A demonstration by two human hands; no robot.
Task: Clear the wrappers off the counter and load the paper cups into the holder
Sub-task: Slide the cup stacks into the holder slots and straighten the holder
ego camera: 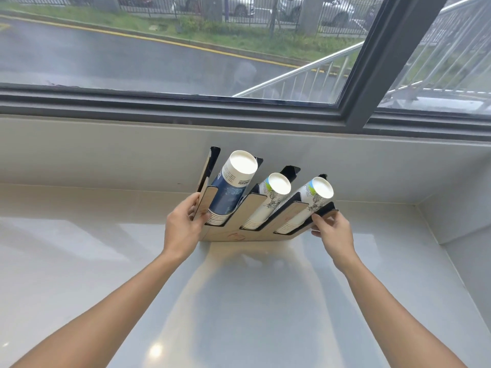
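The left hand [183, 224] is closed on the left end of the cup holder [233, 235], and the right hand [333, 231] is closed on its right end. The holder stands in the middle of the frame on the pale counter [106, 261], near the back wall under the window [186, 49]. Three slots hold stacks: blue cups [231, 192] left, then two stacks of white printed cups [268, 201].

Before me: a glossy pale-grey stone worktop [79, 261] with ceiling-light glare, a matching grey upstand wall [106, 152], a dark-framed sliding window [372, 75]; outside, a wet grey road [106, 62], grass verge, metal railing [305, 73], parked cars.
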